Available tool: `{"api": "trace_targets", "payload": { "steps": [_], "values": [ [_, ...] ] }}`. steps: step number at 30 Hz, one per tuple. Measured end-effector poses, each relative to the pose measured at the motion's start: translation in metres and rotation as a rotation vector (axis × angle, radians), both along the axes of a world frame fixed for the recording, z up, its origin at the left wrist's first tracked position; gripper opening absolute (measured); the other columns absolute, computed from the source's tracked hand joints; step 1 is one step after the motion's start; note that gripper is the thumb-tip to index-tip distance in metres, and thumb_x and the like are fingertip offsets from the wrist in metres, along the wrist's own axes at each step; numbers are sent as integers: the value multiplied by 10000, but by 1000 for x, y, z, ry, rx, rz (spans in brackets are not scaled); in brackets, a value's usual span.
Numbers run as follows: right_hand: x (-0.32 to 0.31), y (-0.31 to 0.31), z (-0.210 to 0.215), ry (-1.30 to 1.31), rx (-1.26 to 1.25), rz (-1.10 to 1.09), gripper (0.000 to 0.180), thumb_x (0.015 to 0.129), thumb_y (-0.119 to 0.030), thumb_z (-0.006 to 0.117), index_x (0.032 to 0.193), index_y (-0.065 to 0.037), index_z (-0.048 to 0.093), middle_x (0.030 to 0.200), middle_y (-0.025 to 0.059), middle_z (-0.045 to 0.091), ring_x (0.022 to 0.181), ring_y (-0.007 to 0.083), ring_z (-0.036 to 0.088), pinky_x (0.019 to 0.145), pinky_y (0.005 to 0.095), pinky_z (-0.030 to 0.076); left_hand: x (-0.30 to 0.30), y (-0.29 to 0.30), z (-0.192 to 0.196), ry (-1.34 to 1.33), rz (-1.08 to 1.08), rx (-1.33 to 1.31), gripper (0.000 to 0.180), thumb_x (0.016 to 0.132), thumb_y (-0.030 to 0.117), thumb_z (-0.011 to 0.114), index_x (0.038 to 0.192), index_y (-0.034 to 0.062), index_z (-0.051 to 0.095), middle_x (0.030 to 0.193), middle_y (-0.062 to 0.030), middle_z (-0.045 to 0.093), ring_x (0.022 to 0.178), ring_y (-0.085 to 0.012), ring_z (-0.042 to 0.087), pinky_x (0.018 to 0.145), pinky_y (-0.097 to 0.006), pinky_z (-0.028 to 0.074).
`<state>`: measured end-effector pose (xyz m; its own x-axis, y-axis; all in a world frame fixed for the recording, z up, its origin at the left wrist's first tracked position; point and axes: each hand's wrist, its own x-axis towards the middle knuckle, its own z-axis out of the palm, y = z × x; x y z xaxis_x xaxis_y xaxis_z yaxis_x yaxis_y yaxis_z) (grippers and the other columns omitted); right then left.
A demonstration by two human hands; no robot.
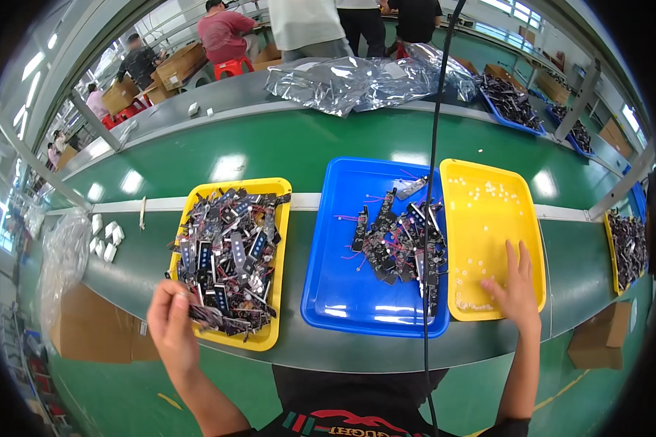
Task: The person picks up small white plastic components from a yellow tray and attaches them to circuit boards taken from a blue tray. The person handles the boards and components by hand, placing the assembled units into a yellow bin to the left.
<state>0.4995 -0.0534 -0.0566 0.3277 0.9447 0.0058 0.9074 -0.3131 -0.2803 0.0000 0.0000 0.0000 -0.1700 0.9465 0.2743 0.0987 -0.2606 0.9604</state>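
My left hand [173,320] is at the near left corner of a yellow tray [282,291] heaped with small dark circuit board modules [229,247]. Its thumb and fingers pinch one small circuit board module [205,315], partly blurred, above the pile's edge. Over the right side of a second yellow tray [492,240], my right hand [521,291] has its fingers spread and holds nothing I can see. Small white pieces [474,302] lie in that tray, close to my fingertips, with more at its far end. Between both trays, a blue tray [342,255] carries modules with pink-red wires [397,247].
A black cable [435,138] hangs down in front of the blue tray. Small white blocks [109,237] and clear plastic [64,247] sit at left. Cardboard boxes [98,328] stand below the bench. Beyond the green belt [270,138] are silver bags [364,80] and several people.
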Motion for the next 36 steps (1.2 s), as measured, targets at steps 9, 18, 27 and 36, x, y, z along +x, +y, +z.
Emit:
{"api": "trace_targets", "payload": {
  "steps": [9, 18, 27, 36],
  "values": [
    [-2, 51, -25, -137, -38, 92, 693, 915, -465, 454, 1437, -48, 268, 1493, 261, 152, 1391, 415, 119, 1120, 500, 96, -63, 2, -45, 87, 408, -10, 133, 967, 163, 478, 921, 50, 530, 813, 20, 505, 686, -37, 444, 563, -188, 375],
    [38, 88, -34, -237, 102, 257, 571, 956, -357, 419, 1440, -86, 286, 1490, 218, 208, 1381, 370, 189, 1125, 455, 127, -106, -13, -39, -33, 608, 93, 128, 945, 178, 524, 928, 61, 573, 760, 36, 493, 656, -38, 444, 537, -182, 315],
    [41, 153, -44, -201, 94, 161, 536, 971, -390, 390, 1408, -83, 346, 1464, 209, 263, 1346, 382, 265, 1099, 435, 213, -84, -41, -25, 86, 423, -140, 141, 906, 198, 583, 926, 58, 585, 795, 28, 572, 677, -30, 486, 558, -176, 332],
    [48, 174, -49, -190, 277, 79, 563, 922, -447, 462, 1333, -63, 428, 1384, 256, 335, 1276, 408, 345, 1067, 477, 255, -18, 51, 24, 285, 43, -24, 89, 912, 95, 554, 937, 10, 558, 827, 26, 533, 768, -56, 450, 722, -198, 369]
  ]
}}
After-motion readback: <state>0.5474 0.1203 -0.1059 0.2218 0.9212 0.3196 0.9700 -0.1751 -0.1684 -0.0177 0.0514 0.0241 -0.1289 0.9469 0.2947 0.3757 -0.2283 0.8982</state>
